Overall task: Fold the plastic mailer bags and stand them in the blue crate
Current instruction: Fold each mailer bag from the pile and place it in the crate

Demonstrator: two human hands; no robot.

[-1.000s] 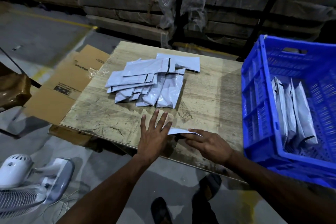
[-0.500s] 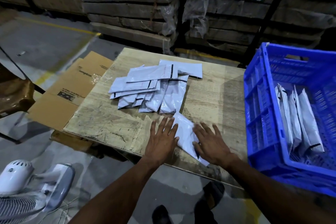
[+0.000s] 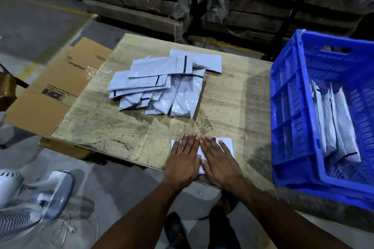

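Mailer bag, white: flat at near table edge. Left hand and right hand: grip spread, fingers straight, pressing it. Blue crate, right: folded bags upright.

One white plastic mailer bag lies flat at the near edge of the table, pressed under my two flat palms; only its corners and a strip between my hands show. The pile of unfolded mailer bags sits farther back at the table's centre, grey-white, overlapping at mixed angles (black seal strips visible on several). The blue crate stands just right of the table, with folded bags standing upright inside, leaning together.
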